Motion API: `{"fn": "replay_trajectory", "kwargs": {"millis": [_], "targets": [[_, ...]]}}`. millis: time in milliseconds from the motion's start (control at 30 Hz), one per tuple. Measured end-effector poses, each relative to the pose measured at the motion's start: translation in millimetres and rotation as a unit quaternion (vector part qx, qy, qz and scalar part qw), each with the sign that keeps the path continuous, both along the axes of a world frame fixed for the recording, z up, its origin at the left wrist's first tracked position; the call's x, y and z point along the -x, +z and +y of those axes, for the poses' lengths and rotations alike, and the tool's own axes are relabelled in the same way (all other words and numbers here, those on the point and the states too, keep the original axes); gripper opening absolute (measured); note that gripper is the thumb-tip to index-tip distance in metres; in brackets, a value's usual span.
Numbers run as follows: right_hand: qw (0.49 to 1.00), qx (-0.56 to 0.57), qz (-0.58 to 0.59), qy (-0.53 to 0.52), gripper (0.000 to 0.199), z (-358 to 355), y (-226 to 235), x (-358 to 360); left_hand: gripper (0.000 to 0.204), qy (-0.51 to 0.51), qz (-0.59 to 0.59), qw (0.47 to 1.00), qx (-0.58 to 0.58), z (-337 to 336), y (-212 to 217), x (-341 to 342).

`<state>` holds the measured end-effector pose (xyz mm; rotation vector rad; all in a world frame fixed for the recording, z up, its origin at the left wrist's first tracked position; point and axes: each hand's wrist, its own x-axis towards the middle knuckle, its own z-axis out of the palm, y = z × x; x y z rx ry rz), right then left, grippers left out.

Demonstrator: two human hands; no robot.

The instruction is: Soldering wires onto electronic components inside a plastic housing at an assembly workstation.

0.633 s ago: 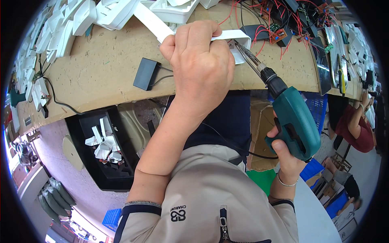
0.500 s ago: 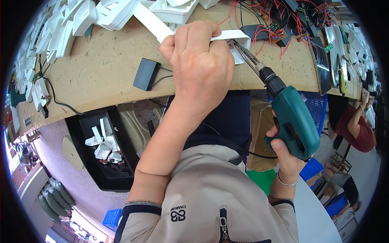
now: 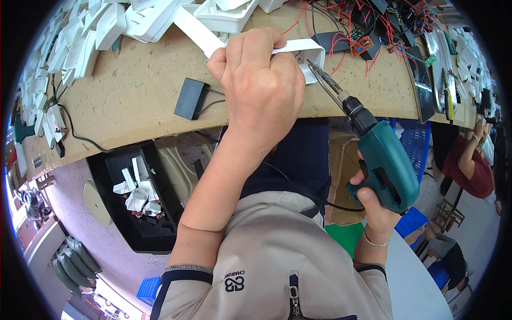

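My left hand (image 3: 261, 88) is closed over a white plastic housing (image 3: 316, 52), its open end showing right of my knuckles; the fingers' inner side is hidden. A long white strip-like piece (image 3: 200, 33) runs up and left from the same hand. In my right hand (image 3: 374, 200) is a green pistol-grip soldering gun (image 3: 388, 162), fingers wrapped round its handle. Its dark tip and thin feed tube point up-left at the housing's open end, close to the rim. A black box (image 3: 191, 98) with two dark leads lies on the bench left of my left wrist.
White plastic casings (image 3: 109, 24) are heaped at the back left. Red wires and small circuit boards (image 3: 361, 45) crowd the back right. Below the bench edge, a black bin (image 3: 133, 234) holds white parts. Another person (image 3: 466, 170) is at the far right.
The soldering gun's tip has drawn back slightly, out of the housing's open end. My left hand and the housing have shifted a little left.
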<state>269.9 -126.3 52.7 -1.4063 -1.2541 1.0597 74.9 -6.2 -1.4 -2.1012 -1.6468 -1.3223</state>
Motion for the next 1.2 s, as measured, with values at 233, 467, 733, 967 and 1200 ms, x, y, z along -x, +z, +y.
{"fn": "replay_trajectory", "kwargs": {"millis": [233, 467, 733, 967, 1200], "targets": [[1.000, -0.015, -0.010, 0.015, 0.056, -0.6, -1.1, -2.1, 0.007, -0.023, -0.019, 1.000, -0.001, -1.0, -1.9, -0.8], [1.000, -0.019, -0.008, 0.007, 0.054, 2.7, -1.0, 2.4, 0.006, 0.006, 0.004, 1.000, 0.006, -1.3, 0.7, -0.4], [0.999, -0.024, -0.029, 0.023, 0.052, 9.0, -1.1, 0.8, 0.006, 0.005, 0.004, 1.000, 0.003, -0.1, -0.9, -0.4], [1.000, -0.013, -0.015, 0.017, 0.056, 12.9, 1.5, 4.3, 0.007, 0.002, 0.004, 1.000, 0.004, -0.2, -0.1, 0.1], [0.997, -0.028, -0.060, 0.042, 0.056, 13.1, 3.3, 0.9, 0.007, 0.003, 0.006, 1.000, 0.003, 0.0, -1.2, 0.4]]}}
